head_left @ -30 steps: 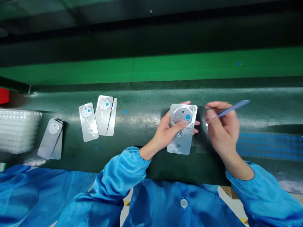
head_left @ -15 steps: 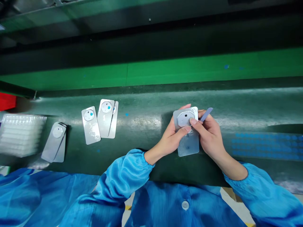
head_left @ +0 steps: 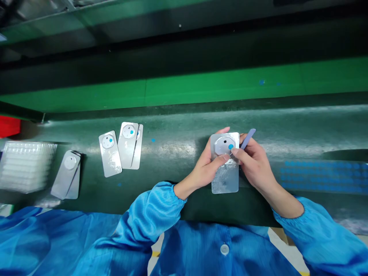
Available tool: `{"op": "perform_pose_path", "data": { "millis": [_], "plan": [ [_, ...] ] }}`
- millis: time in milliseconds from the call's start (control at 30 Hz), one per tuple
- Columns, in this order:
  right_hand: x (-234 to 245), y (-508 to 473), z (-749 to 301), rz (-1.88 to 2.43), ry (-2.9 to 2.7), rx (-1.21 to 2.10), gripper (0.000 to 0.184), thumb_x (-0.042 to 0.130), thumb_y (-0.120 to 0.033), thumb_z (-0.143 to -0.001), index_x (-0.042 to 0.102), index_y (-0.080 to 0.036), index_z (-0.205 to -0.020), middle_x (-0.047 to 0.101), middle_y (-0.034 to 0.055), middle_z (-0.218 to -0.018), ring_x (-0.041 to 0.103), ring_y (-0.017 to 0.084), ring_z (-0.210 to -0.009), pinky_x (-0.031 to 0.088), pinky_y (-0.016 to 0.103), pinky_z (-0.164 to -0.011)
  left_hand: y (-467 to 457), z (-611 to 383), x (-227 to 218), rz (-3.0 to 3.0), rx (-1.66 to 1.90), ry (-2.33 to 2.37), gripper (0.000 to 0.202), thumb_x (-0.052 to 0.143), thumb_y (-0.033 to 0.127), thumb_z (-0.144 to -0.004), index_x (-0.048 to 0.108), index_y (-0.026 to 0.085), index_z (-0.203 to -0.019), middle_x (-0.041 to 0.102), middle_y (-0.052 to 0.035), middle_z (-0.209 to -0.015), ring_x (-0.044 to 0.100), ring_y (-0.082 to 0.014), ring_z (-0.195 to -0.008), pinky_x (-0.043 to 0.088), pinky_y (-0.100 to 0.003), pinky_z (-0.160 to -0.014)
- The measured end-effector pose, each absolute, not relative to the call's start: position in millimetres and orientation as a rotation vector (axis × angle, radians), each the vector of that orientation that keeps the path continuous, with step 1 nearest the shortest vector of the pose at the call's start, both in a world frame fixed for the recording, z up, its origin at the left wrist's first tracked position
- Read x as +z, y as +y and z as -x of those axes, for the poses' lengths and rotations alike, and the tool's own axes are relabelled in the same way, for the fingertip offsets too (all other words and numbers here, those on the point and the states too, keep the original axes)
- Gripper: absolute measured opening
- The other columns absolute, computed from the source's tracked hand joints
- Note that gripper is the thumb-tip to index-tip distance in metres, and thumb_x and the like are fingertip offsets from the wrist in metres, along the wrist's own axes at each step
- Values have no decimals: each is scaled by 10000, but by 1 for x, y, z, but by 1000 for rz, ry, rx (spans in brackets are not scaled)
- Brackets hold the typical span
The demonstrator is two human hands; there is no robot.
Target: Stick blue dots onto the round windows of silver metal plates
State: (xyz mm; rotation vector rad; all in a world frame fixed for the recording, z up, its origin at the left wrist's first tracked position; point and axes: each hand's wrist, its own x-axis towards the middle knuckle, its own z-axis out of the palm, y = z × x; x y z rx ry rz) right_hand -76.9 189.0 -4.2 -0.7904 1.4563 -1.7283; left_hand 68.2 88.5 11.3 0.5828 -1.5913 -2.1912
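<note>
My left hand point(head_left: 205, 163) grips a silver foil blister card point(head_left: 225, 179), with its thumb lying across the card below a clear octagonal blister point(head_left: 222, 146). A blue dot point(head_left: 230, 147) shows inside that blister. My right hand point(head_left: 254, 163) pinches a slim blue plastic tool point(head_left: 247, 138), which points up and away from the card. The tool's working tip is hidden behind my fingers, which touch the blister's right side. The card stands nearly straight and is held just over the dark green surface.
Small stacks of similar foil cards point(head_left: 110, 154) lie to the left on the dark green conveyor surface point(head_left: 175, 132). A stack of clear plastic trays point(head_left: 27, 166) and a red container point(head_left: 9, 127) sit further left. A blue dotted mat point(head_left: 322, 176) lies to the right.
My right hand has moved left from beside the card to against the blister, bringing the tool with it. The card has turned slightly, to a straighter position.
</note>
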Motion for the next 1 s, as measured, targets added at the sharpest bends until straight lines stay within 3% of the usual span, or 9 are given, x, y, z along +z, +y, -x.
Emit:
{"op": "perform_pose_path", "data": {
  "millis": [167, 367, 500, 567, 633, 733, 867, 933, 1000],
  "plan": [
    [-5, 188, 75, 770, 1484, -1725, 257, 780, -347, -989, 581, -241, -865, 496, -60, -751, 401, 126, -624, 385, 278, -603, 90, -70, 17, -583, -2263, -1585, 682, 775, 510, -1060, 552, 301, -1670, 718, -103, -1436, 715, -311, -1248, 620, -446, -1087],
    [-6, 183, 64, 975, 1542, -1790, 183, 694, -438, -1082, 658, -262, -1119, 629, 14, -1015, 587, 187, -856, 541, 332, -795, 80, -69, 15, -747, -2169, -1416, 859, 964, 530, -877, 613, 267, -1616, 831, -85, -1234, 813, -293, -1103, 678, -382, -976],
    [-9, 180, 60, 1190, 1627, -1767, 281, 711, -409, -1082, 621, -277, -1314, 624, 33, -1120, 597, 179, -884, 546, 330, -816, 58, -65, 25, -1029, -2059, -1202, 840, 1065, 660, -647, 769, 158, -1251, 851, -90, -913, 828, -274, -760, 714, -374, -750],
    [-9, 177, 60, 1354, 1648, -1671, 223, 713, -388, -1085, 637, -266, -1255, 655, 27, -1066, 618, 181, -888, 545, 331, -831, 46, -65, 34, -1118, -1986, -1124, 790, 1112, 629, -522, 776, 155, -1057, 849, -87, -868, 804, -256, -671, 702, -346, -652],
    [-11, 173, 60, 1543, 1644, -1556, 169, 724, -395, -1081, 655, -249, -1129, 684, 21, -972, 639, 193, -893, 551, 345, -860, 36, -64, 43, -1161, -1883, -1021, 732, 1133, 536, -465, 773, 169, -986, 852, -60, -866, 800, -237, -664, 689, -306, -610],
    [-18, 164, 59, 1784, 1624, -1467, 180, 692, -347, -1095, 634, -232, -970, 697, 24, -879, 641, 193, -866, 562, 352, -881, 27, -61, 50, -1194, -1770, -872, 564, 1092, 355, -512, 770, 179, -940, 837, -7, -835, 794, -204, -682, 680, -254, -597],
    [-32, 153, 59, 1892, 1651, -1374, 185, 692, -290, -1081, 614, -235, -923, 714, 22, -862, 649, 178, -830, 581, 350, -910, 23, -57, 55, -1247, -1699, -810, 214, 899, 190, -733, 754, 194, -890, 803, 51, -788, 774, -168, -702, 691, -224, -622],
    [-37, 149, 59, 1879, 1676, -1340, 201, 718, -324, -1070, 617, -242, -917, 714, 12, -852, 654, 173, -814, 589, 349, -918, 23, -57, 56, -1270, -1657, -840, 93, 811, 188, -823, 758, 239, -879, 800, 91, -801, 814, -188, -865, 734, -250, -716],
    [-39, 146, 60, 1864, 1685, -1348, 236, 734, -374, -1061, 614, -248, -901, 708, 6, -834, 661, 174, -800, 598, 348, -916, 23, -58, 58, -1283, -1664, -915, 82, 797, 240, -850, 771, 310, -884, 814, 135, -832, 806, -239, -1208, 765, -330, -923]
  ]
}}
